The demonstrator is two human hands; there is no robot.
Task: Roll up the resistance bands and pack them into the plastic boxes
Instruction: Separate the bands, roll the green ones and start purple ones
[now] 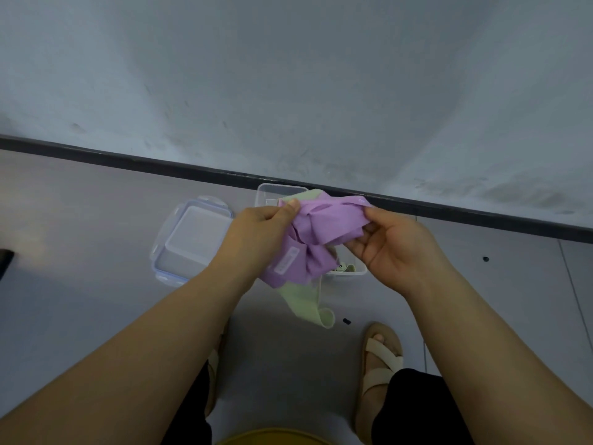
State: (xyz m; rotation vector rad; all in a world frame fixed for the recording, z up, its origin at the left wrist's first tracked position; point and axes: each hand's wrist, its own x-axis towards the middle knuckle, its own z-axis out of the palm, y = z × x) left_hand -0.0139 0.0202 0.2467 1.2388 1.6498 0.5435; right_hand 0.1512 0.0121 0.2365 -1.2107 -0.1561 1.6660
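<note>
head: green item (349, 268) in box (272, 189); purple band (324, 226) held

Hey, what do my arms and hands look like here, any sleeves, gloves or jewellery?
The left arm and right arm are bare to the frame edge, with no sleeves in view. The left hand and right hand wear no gloves, and no rings, watch or bracelet show.

Your one camera rides on your head and looks forward and steeply down, close over your left hand (260, 232) and right hand (394, 248) at mid-frame. Beyond the hands lie floor (80, 200) and wall (288, 75); nearer than them, your sandalled foot (380, 358).
</note>
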